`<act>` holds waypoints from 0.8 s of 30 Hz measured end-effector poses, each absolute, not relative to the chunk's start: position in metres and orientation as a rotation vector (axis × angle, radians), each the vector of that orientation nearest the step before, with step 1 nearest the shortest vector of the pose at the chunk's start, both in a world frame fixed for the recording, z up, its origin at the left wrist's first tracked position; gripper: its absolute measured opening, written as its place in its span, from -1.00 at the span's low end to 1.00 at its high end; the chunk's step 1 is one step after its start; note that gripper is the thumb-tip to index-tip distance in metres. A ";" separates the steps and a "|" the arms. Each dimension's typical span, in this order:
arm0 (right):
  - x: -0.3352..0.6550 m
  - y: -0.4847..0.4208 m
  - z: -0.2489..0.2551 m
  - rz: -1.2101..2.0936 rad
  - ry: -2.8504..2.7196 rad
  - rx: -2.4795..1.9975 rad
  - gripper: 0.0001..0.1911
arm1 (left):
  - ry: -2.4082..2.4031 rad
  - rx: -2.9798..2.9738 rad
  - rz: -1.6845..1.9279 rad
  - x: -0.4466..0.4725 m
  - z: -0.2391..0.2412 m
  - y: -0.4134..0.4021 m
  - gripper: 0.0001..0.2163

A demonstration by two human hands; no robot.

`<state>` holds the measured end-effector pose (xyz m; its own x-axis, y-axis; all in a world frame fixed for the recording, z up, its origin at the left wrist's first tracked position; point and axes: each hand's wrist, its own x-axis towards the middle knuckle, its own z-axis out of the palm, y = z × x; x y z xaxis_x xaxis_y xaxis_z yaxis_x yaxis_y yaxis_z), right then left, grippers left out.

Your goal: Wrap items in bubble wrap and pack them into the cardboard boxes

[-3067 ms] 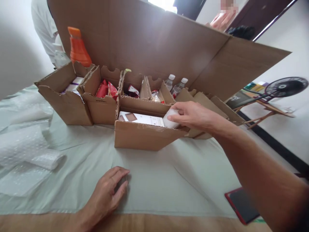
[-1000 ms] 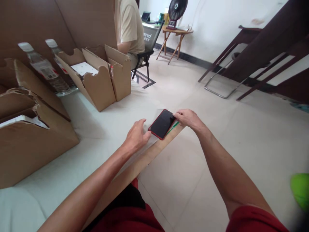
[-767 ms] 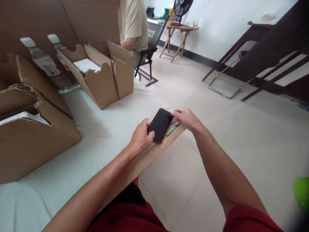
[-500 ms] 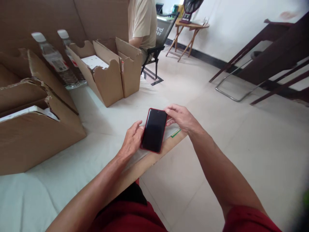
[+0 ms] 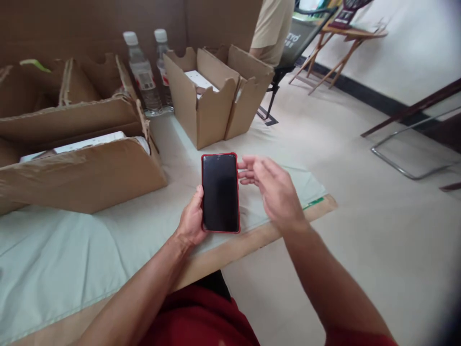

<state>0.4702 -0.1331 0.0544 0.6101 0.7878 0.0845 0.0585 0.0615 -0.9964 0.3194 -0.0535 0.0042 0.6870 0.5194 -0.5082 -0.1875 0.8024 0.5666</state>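
Observation:
A smartphone (image 5: 221, 192) in a red case is held upright over the table's front edge, its dark screen facing me. My left hand (image 5: 192, 216) grips it from the lower left, with the thumb along the side and the other fingers hidden behind. To the right of the phone is my right hand (image 5: 275, 187), slightly blurred, its fingers stretched toward the phone's right edge. The fingertips lie at or very near that edge; whether they touch it I cannot tell. Nothing shows in the right hand.
Cardboard boxes (image 5: 118, 178) holding white items stand at the left, and more cardboard holders (image 5: 212, 120) are behind the phone. Two water bottles (image 5: 144, 81) stand between them. A pale cloth (image 5: 82, 250) covers the table. A person (image 5: 273, 29) sits on a chair beyond.
My view has swung left, so the boxes appear farther right. The phone is now more upright and closer, held in my left hand. My right hand has come off its upper right corner.

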 end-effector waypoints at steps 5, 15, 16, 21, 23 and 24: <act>0.434 -0.155 0.015 0.559 -0.686 -1.449 -0.62 | 0.596 0.533 0.547 0.326 -0.003 -0.053 -0.51; 0.416 -0.151 -0.005 0.394 -0.607 -1.432 -0.69 | 0.683 0.463 0.530 0.324 -0.002 -0.053 -0.52; 0.416 -0.151 -0.007 0.400 -0.593 -1.407 -0.69 | 0.688 0.440 0.515 0.325 0.000 -0.053 -0.53; 0.417 -0.148 -0.010 0.608 -0.359 -1.166 -0.64 | 0.746 0.320 0.492 0.326 0.007 -0.050 -0.59; 0.417 -0.148 -0.011 0.648 -0.267 -1.133 -0.64 | 0.740 0.295 0.496 0.326 0.008 -0.050 -0.61; 0.417 -0.149 -0.011 0.658 -0.240 -1.139 -0.65 | 0.736 0.283 0.504 0.326 0.008 -0.050 -0.62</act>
